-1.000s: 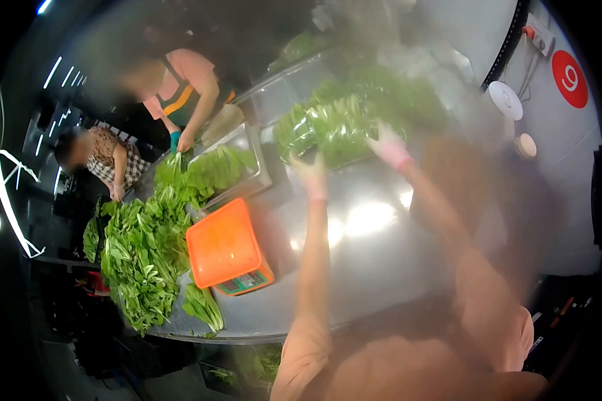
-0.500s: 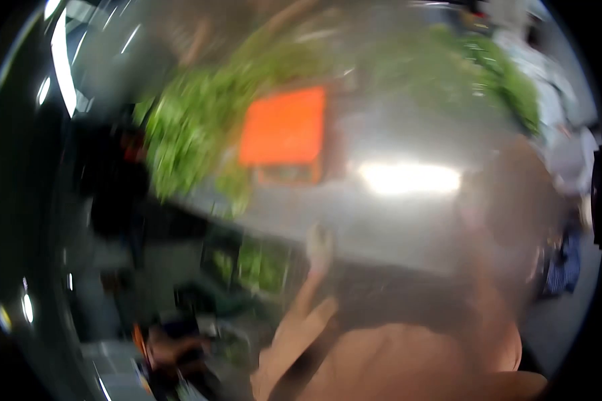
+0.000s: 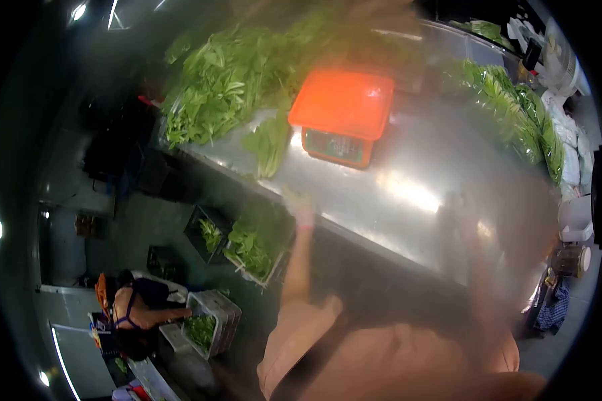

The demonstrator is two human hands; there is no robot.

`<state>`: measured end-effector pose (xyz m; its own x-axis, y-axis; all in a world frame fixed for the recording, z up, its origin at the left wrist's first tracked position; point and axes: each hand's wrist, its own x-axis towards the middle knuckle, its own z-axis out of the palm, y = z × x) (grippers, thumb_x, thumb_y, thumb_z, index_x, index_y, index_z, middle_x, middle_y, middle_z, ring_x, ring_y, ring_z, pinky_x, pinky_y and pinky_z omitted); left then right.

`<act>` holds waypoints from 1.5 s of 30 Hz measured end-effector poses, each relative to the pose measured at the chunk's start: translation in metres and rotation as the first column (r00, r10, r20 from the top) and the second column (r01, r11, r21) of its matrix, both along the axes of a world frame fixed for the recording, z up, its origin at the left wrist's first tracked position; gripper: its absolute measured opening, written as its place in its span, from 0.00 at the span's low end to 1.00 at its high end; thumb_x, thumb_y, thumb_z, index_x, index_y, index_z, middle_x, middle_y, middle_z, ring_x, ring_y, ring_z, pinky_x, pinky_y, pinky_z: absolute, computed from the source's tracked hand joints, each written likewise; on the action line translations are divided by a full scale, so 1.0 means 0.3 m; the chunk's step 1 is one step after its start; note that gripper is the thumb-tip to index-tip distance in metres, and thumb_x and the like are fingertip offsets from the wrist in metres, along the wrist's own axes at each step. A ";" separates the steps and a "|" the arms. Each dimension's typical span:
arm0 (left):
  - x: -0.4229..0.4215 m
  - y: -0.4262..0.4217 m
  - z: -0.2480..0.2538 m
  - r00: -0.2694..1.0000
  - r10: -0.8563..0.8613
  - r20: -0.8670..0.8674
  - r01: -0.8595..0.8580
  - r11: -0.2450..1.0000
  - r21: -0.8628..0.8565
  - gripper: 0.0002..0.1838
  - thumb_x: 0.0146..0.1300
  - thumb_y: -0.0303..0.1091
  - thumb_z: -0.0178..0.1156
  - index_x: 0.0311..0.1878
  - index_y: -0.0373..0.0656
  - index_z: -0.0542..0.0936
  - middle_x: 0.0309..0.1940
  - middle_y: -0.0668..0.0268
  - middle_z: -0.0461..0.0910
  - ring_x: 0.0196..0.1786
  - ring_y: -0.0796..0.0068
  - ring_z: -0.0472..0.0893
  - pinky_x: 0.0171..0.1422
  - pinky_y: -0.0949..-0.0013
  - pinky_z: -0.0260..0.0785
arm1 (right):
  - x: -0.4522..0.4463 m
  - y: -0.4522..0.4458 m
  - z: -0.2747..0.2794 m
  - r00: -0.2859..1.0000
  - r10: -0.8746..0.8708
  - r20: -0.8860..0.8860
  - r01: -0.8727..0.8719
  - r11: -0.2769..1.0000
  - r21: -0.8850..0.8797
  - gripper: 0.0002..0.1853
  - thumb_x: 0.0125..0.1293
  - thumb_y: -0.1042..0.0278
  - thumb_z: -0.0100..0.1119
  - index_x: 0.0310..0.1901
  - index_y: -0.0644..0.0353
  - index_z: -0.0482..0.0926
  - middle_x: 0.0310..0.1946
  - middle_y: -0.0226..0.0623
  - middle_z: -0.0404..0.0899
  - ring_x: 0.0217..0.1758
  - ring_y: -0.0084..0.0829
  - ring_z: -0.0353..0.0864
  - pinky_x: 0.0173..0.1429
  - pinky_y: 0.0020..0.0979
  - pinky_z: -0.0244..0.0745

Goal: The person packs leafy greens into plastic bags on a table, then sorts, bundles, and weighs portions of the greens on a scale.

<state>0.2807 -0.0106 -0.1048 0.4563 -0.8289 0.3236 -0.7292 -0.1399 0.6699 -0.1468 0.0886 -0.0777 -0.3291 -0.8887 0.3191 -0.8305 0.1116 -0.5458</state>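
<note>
My left hand (image 3: pixel 299 204), pale and hazy as if gloved, is at the near edge of the metal table (image 3: pixel 354 187). Its fingers look stretched out, and nothing shows in them. Just beyond it lies a small bunch of leafy greens (image 3: pixel 267 147). My right hand (image 3: pixel 467 212) is over the right part of the table, smeared by a foggy patch, so its fingers cannot be made out. Between and beyond my hands stands a weighing scale (image 3: pixel 338 144) with an orange pan (image 3: pixel 344 100).
A large heap of leafy greens (image 3: pixel 214 87) covers the far left of the table. Bagged greens (image 3: pixel 515 113) lie at the right. Below the left edge stand crates of greens (image 3: pixel 264 267). Another person (image 3: pixel 137 307) bends over a grey crate (image 3: pixel 227 321).
The view has turned, so the scale and table sit farther right and higher. My left hand also appears higher and slightly left, nearer the small bunch. The picture is sharper.
</note>
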 end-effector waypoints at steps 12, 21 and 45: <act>0.399 -0.407 0.111 1.000 -0.019 0.012 0.014 0.946 0.324 0.66 0.31 0.48 0.76 0.69 0.39 0.41 0.63 0.41 0.56 0.65 0.43 0.58 0.67 0.53 0.53 | 0.571 -0.217 0.001 0.999 -0.039 0.018 0.029 0.916 0.401 0.20 0.57 0.66 0.53 0.52 0.58 0.71 0.45 0.44 0.71 0.44 0.43 0.74 0.47 0.38 0.71; 0.466 -0.350 0.130 0.982 -0.046 -0.184 0.121 0.896 0.427 0.61 0.37 0.41 0.74 0.69 0.37 0.43 0.58 0.38 0.63 0.60 0.44 0.65 0.63 0.57 0.59 | 1.058 -0.433 0.150 0.809 0.207 0.550 -0.413 0.865 0.283 0.14 0.61 0.63 0.55 0.43 0.65 0.77 0.39 0.46 0.78 0.40 0.37 0.80 0.48 0.31 0.73; 0.507 -0.439 0.071 0.329 0.065 -0.942 0.626 0.732 0.269 0.21 0.62 0.39 0.57 0.55 0.38 0.69 0.43 0.58 0.77 0.42 0.64 0.79 0.44 0.53 0.74 | 1.406 -0.728 -0.106 0.469 0.136 0.873 -0.520 0.842 0.148 0.22 0.56 0.52 0.56 0.38 0.68 0.78 0.25 0.42 0.79 0.23 0.29 0.77 0.29 0.30 0.71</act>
<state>0.4329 -0.1422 -0.0834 -0.1397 -0.7966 -0.5882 0.1467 -0.6041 0.7833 0.2749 -0.1297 -0.1096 0.0794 -0.9594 -0.2706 -0.0573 0.2666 -0.9621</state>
